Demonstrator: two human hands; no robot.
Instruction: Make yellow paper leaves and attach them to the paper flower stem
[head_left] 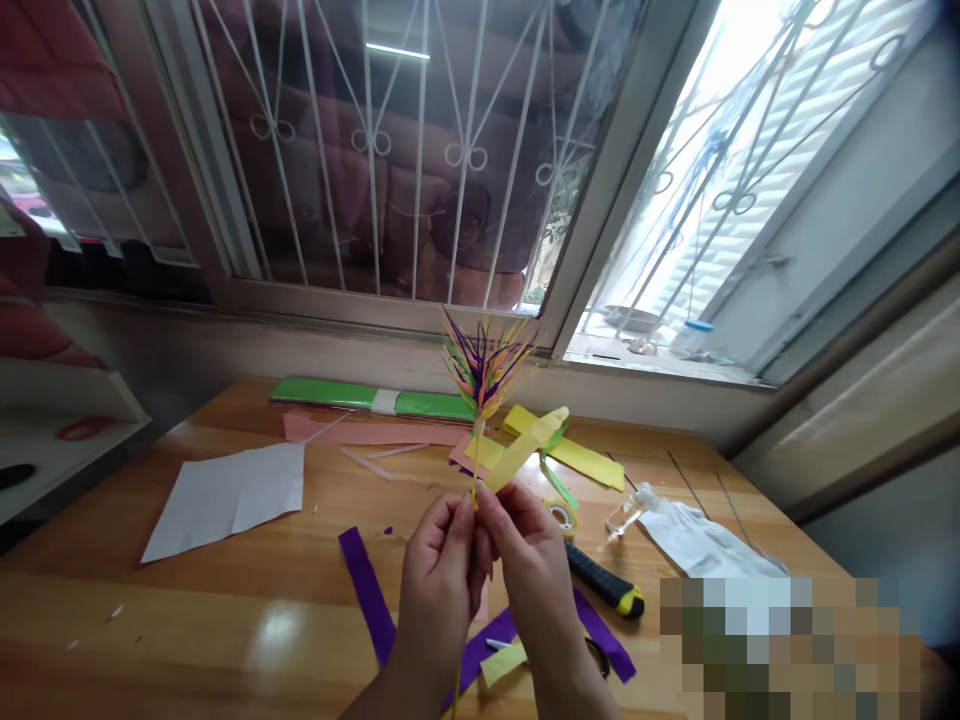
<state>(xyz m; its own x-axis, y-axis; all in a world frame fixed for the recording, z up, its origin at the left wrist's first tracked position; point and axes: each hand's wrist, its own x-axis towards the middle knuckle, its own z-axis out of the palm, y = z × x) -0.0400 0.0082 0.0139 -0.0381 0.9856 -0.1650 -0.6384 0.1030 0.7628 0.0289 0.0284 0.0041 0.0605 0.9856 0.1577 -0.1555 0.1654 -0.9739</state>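
Left hand (439, 572) and right hand (527, 560) pinch paper flower (484, 366) over purple strips (365, 592).

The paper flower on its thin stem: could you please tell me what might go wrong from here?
The thin stem, pinched between left hand and right hand, might bend under the fringed flower head.
The yellow strip sticks out loose from the right hand and could slip.
The small clear bottle lies on its side and might leak.

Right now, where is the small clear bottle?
In the head view, the small clear bottle lies on the table, right of the right hand, between the yellow paper strip and the crumpled white sheet.
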